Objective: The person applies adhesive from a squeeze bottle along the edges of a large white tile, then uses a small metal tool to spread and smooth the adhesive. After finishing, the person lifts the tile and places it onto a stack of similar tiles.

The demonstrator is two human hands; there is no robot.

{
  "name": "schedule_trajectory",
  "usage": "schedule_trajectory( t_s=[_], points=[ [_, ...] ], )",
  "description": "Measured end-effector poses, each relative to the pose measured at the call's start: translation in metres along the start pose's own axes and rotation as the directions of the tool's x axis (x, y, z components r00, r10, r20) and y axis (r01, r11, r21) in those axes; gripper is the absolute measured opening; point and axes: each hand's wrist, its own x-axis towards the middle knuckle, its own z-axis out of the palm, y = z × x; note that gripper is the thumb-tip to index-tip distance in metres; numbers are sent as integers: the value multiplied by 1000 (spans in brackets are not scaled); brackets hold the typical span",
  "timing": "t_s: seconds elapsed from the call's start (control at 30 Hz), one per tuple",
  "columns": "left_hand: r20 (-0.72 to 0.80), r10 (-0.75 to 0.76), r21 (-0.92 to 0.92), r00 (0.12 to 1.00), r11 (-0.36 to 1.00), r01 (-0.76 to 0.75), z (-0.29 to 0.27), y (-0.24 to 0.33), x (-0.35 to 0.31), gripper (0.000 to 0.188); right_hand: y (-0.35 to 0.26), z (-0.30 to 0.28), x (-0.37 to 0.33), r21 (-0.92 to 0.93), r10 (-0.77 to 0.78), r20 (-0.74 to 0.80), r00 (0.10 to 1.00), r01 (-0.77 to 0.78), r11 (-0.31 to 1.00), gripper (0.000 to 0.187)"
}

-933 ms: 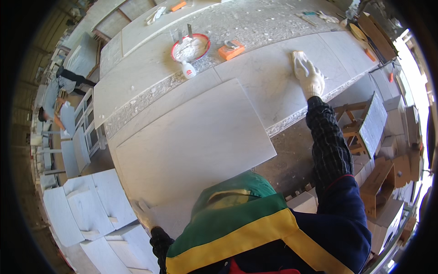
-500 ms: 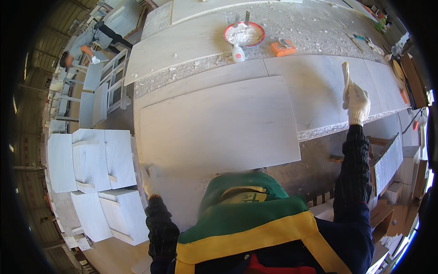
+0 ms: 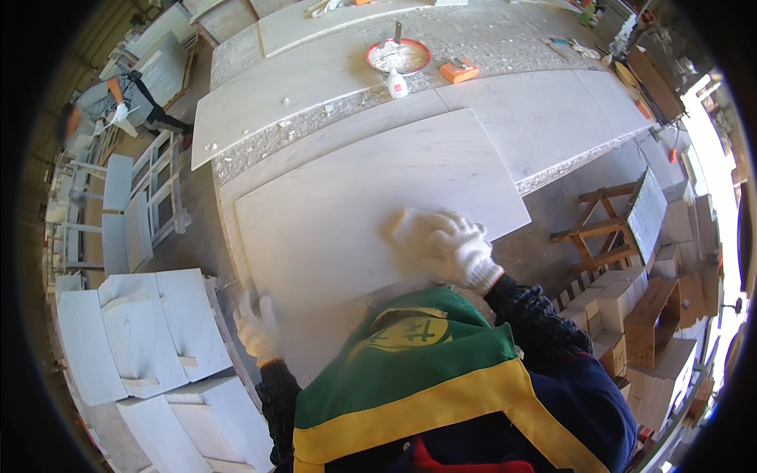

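Note:
A pale, lightly veined stone slab [image 3: 371, 185] lies flat before me on the bench. My right hand [image 3: 456, 248], in a white knit glove, is pressed over a pale folded sheet [image 3: 404, 229] near the slab's right front part. The sheet's kind is unclear, and the fingers partly cover it. At the slab's left front corner, my left hand [image 3: 258, 325], gloved too, rests with thumb and fingers apart and nothing visible in it. The green and yellow apron [image 3: 418, 347] hides part of the slab's near edge.
Beyond the slab are a red-rimmed bowl [image 3: 398, 57] of white paste with a scraper, a white bottle [image 3: 397, 84] and an orange block [image 3: 459, 71]. Stacked slabs [image 3: 146, 331] stand left; a wooden trestle [image 3: 603, 225] stands right. A co-worker [image 3: 136, 102] is at far left.
My right hand has come down from the raised position at right onto the slab with the pale sheet. My left hand stays at the left edge. The view has shifted; the co-worker stands more upright.

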Motion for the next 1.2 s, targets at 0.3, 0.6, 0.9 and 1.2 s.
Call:
schedule_trajectory(
  t_s=[0.3, 0.6, 0.9, 1.2],
  points=[
    [-111, 397, 95, 911, 917, -388, 38, 1, 32, 53, -93, 30, 64, 31, -288, 25, 957, 288, 957, 60],
    [-62, 309, 79, 949, 949, -304, 36, 4, 29, 51, 35, 36, 147, -73, 48, 3, 999, -48, 996, 65],
    [-25, 288, 73, 957, 956, -285, 34, 5, 30, 51, 178, -7, 158, -157, 406, -152, 901, -428, 890, 63],
    [-15, 322, 75, 947, 945, -320, 33, 6, 31, 51, 142, -26, 31, -270, 389, -202, 899, -433, 860, 63]
  ],
)
